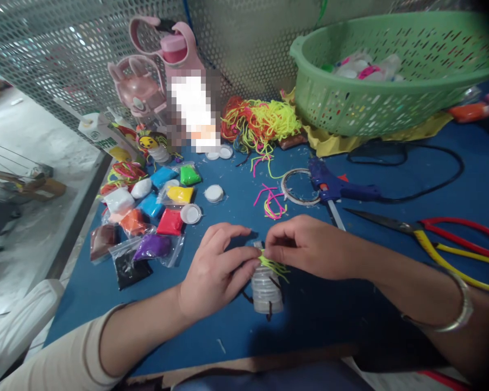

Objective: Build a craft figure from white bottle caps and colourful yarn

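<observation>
On remote, I'm pinching neon yarn (276,266) atop the clear ribbed body (267,296), nearer me & L of the glue gun (344,190): L hand (209,269) thumb & index clamping it, R hand (309,244) fingertips likewise; clay pkts (170,221) lying farther L of gun.

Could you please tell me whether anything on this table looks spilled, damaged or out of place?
Only slight untidiness: short pink and yellow strings lie loose in front of the tangled string pile, and a small pale scrap lies near the table's front edge. I see no spill or obvious damage.
</observation>
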